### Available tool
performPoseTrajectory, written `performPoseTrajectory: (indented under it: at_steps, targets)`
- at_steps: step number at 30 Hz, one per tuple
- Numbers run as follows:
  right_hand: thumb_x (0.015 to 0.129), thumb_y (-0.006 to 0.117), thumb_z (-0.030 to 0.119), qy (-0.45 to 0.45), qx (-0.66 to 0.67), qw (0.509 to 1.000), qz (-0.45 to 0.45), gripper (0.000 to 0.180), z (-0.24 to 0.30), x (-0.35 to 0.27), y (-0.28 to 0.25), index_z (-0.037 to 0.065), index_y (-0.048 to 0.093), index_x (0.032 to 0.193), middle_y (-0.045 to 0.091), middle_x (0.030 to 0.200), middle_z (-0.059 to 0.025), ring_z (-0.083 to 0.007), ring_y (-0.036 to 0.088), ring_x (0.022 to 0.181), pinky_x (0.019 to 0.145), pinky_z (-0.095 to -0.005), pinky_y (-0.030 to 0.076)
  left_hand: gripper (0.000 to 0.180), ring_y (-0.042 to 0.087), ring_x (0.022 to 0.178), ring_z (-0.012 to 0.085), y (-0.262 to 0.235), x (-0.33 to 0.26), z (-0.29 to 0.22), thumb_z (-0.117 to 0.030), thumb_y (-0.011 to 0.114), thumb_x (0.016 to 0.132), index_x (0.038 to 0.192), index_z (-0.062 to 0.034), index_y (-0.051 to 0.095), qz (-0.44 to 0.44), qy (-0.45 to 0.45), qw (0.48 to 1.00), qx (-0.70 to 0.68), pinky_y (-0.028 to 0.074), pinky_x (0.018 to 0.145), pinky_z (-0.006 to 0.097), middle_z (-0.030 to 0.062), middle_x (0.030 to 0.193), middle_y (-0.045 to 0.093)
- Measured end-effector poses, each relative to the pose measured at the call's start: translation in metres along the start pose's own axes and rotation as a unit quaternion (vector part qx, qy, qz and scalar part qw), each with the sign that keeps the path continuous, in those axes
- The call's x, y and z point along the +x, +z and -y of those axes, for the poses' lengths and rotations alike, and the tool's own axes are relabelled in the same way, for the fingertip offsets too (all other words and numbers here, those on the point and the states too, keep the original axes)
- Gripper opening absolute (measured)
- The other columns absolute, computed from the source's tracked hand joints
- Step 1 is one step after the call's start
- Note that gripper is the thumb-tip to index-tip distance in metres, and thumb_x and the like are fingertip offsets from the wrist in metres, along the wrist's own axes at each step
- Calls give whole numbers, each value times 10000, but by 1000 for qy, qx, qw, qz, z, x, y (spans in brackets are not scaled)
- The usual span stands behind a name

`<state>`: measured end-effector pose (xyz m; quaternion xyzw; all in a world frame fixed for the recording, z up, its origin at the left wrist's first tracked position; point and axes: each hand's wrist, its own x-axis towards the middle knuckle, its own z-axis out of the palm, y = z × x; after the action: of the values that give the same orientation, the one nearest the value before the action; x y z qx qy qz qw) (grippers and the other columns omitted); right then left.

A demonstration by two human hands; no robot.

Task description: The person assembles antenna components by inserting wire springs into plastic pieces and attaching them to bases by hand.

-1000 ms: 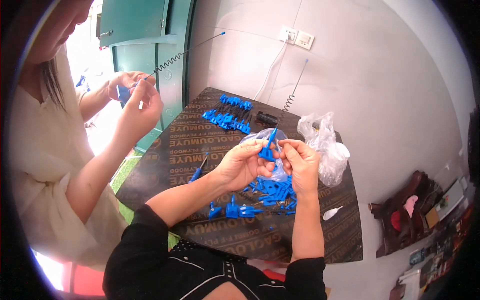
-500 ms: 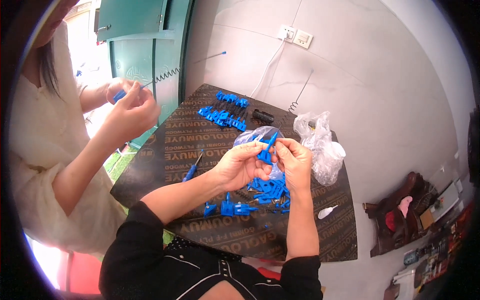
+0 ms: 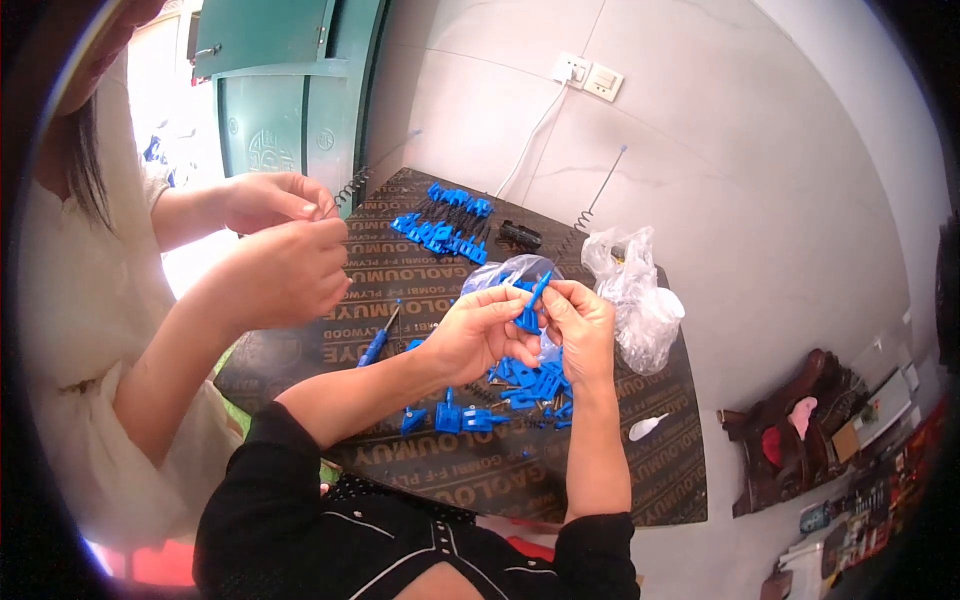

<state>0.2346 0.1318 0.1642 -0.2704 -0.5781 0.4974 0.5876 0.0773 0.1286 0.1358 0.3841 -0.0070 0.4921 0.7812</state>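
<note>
Between my hands, over the table, is a slim blue plastic part (image 3: 533, 305) with a pointed upper end and a wider base, held tilted. My left hand (image 3: 478, 330) grips its lower side between thumb and fingers. At its upper end my right hand (image 3: 585, 328) is closed, the fingertips pinched against it; whether anything small is also in them is hidden. Just below my hands lies a heap of loose blue parts and small metal pieces (image 3: 535, 385). Nearer to me a few separate blue parts (image 3: 448, 417) stand by my left forearm.
Rows of blue pieces joined by dark springs (image 3: 440, 222) lie at the back, beside a black object (image 3: 520, 235). A blue-handled screwdriver (image 3: 373, 348), crumpled clear bag (image 3: 645, 325) and small white bottle (image 3: 648, 427) lie around. At left, a co-worker's hands (image 3: 285, 245) hold a coil spring (image 3: 352, 188).
The blue part in my hands is tilted a little differently, while both my hands keep hold of it. The co-worker's hands have come to the right and down, closer to the table.
</note>
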Motion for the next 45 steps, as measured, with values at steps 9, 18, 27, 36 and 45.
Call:
performPoseTrajectory:
  at_steps: [9,18,27,36,45]
  targets:
    - [857,630,87,8,-17,1000,4,139,1,0,-1,-29,630,934,618,763,-19,-35,515,631,499,-169,368,201,641,731,247,1,-2,3,-111,509,917,1068,21,520,-22,24,998,52,580,624,395,131,918,597]
    - [843,654,101,-13,-48,999,-7,154,0,-1,2,-31,627,919,610,766,-9,-40,516,645,534,-173,391,189,630,714,213,4,-3,6,-105,528,909,1061,8,530,-35,42,993,104,580,612,383,104,894,595]
    - [855,637,105,-7,-11,999,46,155,5,-1,1,-37,618,914,606,729,-35,-67,534,619,525,-199,420,219,585,501,221,-3,-1,-3,-157,462,907,997,17,560,-33,-40,998,38,480,415,295,146,855,627]
    - [859,636,134,47,37,994,90,167,8,1,-8,-28,606,889,601,721,-41,-74,544,592,518,-201,451,299,545,455,208,2,0,0,-246,441,908,972,19,565,-16,-108,994,9,403,351,271,157,881,621]
    - [854,650,153,12,2,1000,-11,168,4,1,-3,-8,606,877,579,744,3,-55,539,635,559,-191,466,197,616,614,201,4,-3,3,-75,557,859,1031,18,534,-67,-44,994,74,533,503,304,131,966,605]
